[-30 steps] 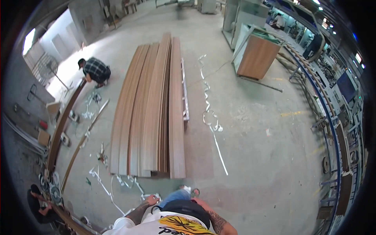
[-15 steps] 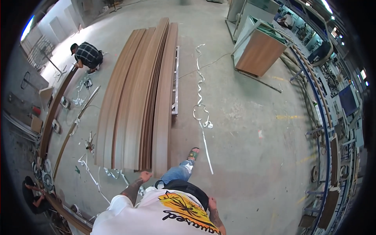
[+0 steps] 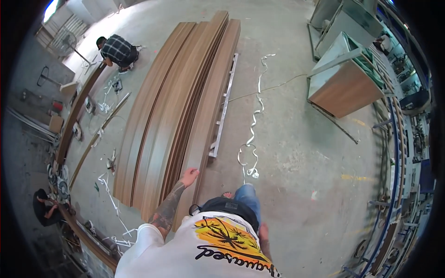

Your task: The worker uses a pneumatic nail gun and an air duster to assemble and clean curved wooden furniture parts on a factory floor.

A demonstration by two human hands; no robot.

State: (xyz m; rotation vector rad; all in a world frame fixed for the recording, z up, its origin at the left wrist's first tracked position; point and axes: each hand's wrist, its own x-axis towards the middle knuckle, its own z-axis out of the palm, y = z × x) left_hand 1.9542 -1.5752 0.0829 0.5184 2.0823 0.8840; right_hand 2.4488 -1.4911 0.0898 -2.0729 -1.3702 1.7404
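My left hand (image 3: 189,177) hangs above the near right part of a stack of long brown wood-grain boards (image 3: 169,106). Its fingers look loosely curled together with nothing visible in them; whether it touches the top board cannot be made out. My right hand (image 3: 264,232) hangs low at my right side, partly behind my body, and its fingers do not show clearly. A pale metal rack (image 3: 224,109) sticks out from under the stack's right edge.
White curled strapping (image 3: 253,125) lies on the floor to the right. A wood-faced cabinet (image 3: 345,97) stands at the far right. One person (image 3: 119,51) crouches at a long brown profile (image 3: 76,116) on the left; another person (image 3: 44,207) is lower left.
I have stepped forward along the stack's right side. My left hand has moved from the boards' near end up over the right-hand board.
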